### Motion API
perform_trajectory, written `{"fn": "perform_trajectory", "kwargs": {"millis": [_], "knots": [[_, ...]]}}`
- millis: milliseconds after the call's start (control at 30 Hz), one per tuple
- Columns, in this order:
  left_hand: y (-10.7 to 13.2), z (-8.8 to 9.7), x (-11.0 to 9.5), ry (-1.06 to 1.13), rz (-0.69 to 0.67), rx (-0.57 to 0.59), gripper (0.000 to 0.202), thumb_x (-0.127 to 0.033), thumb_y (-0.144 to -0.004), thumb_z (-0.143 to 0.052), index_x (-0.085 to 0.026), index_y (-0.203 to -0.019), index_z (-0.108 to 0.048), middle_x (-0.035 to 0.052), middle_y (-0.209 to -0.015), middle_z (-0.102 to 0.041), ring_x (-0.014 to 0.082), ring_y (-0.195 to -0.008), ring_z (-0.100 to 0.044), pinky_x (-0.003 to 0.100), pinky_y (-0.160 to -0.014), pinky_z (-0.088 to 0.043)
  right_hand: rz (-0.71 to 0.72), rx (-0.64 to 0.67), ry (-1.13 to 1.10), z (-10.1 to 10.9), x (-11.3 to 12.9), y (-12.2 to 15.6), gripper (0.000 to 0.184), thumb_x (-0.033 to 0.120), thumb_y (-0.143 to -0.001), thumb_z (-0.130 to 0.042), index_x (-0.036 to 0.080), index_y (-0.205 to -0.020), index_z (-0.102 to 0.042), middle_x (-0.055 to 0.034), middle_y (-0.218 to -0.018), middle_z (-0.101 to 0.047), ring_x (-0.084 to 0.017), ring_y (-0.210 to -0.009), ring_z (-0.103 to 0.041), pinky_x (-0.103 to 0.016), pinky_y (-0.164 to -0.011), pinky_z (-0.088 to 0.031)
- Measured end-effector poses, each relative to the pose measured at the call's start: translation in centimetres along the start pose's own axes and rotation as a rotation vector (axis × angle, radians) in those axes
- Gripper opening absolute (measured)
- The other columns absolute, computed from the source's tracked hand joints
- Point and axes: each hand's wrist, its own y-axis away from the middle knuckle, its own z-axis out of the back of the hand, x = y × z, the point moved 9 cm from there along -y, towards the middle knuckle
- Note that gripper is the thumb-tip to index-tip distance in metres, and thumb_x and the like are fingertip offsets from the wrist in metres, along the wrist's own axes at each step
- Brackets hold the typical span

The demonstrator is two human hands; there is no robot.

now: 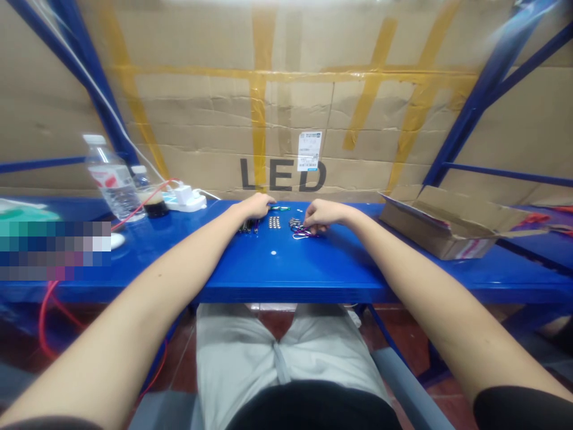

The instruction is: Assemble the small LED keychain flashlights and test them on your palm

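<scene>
Both my arms reach out over a blue table [286, 269]. My left hand [256, 206] is closed on a small green clip [280, 208] near the far edge. My right hand [323, 214] has its fingers curled down on a small heap of metal rings and purple clips [301, 229]. Between the hands lies a small cluster of silver metal parts [274, 222]. Dark small parts [249, 227] lie just below my left hand. A tiny white piece [273, 253] sits alone nearer to me.
A plastic water bottle [111, 179], a dark jar [152, 197] and a white power strip [185, 198] with a red cable stand at the left. An open cardboard box [452, 224] lies at the right. A cardboard wall marked LED [282, 173] backs the table.
</scene>
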Motion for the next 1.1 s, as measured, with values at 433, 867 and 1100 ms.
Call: {"fn": "perform_trajectory", "kwargs": {"millis": [433,867,1100], "knots": [[-0.2,0.4,1.3,-0.016,0.090,-0.073,0.026,-0.007,-0.079,-0.054,-0.015,-0.094,-0.073,0.0125,-0.097,-0.073,0.0244,-0.093,-0.067,0.034,-0.087,-0.050,0.027,-0.196,0.030,2.0,-0.5,-0.2,0.012,0.024,-0.082,-0.069,0.016,-0.073,-0.067,0.0009,-0.054,-0.058,-0.010,-0.046,-0.048,-0.025,-0.046,-0.037],[3.5,7.9,-9.4,0.296,-0.275,-0.367,0.017,-0.023,-0.094,-0.049,-0.019,-0.107,-0.058,0.0084,-0.103,-0.070,0.0198,-0.092,-0.064,0.032,-0.080,-0.047,0.433,-0.353,-0.826,3.2,1.9,-0.7,0.028,0.025,-0.077,-0.081,0.015,-0.100,-0.069,-0.0104,-0.101,-0.075,-0.018,-0.087,-0.071,-0.029,-0.076,-0.060],[4.0,7.5,-10.3,0.201,-0.271,-0.358,0.017,-0.026,-0.097,-0.046,-0.019,-0.112,-0.052,0.0104,-0.096,-0.069,0.0213,-0.085,-0.063,0.033,-0.074,-0.046,0.397,-0.245,-0.807,2.7,1.4,-0.6,0.029,0.032,-0.073,-0.087,0.013,-0.077,-0.065,-0.0039,-0.067,-0.067,-0.015,-0.064,-0.068,-0.025,-0.059,-0.059]]}}
